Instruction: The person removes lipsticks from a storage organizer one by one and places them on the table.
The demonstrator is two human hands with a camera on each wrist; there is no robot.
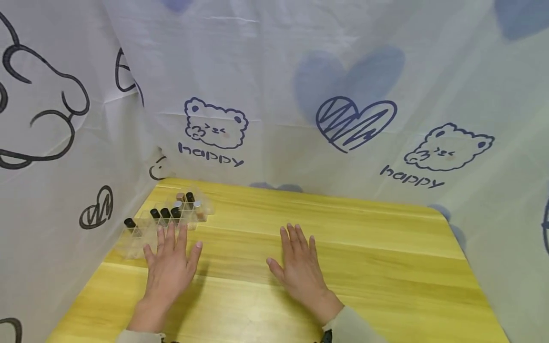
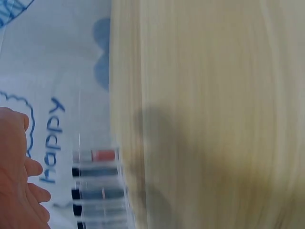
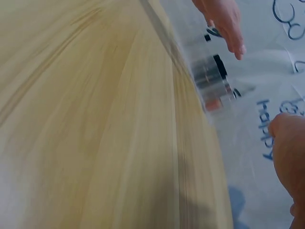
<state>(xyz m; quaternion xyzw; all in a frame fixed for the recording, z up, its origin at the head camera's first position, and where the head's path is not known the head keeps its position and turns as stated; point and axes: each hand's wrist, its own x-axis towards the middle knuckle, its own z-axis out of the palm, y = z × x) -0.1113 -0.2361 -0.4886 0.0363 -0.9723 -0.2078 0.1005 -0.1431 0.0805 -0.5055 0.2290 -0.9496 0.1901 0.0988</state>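
Observation:
My left hand [image 1: 168, 269] is palm down with straight, spread fingers and holds nothing. Its fingertips overlap the front of a clear, stepped plastic organizer [image 1: 126, 248] in the head view. Several small cosmetic tubes with black caps [image 1: 165, 214] stand in its slots, along with a few paler-capped ones. From the left wrist, a pinkish tube [image 2: 104, 155] shows beside dark ones. My right hand [image 1: 300, 274], also flat and holding nothing, is over the middle of the table, apart from the organizer. Thumb and fingers of that hand are extended.
The yellow wood-grain table [image 1: 364, 267] spreads to the right of the organizer. A white cloth [image 1: 274, 85] printed with hearts, bears and the word "happy" hangs behind it. More printed cloth [image 1: 38, 214] runs along the left side, close to the organizer.

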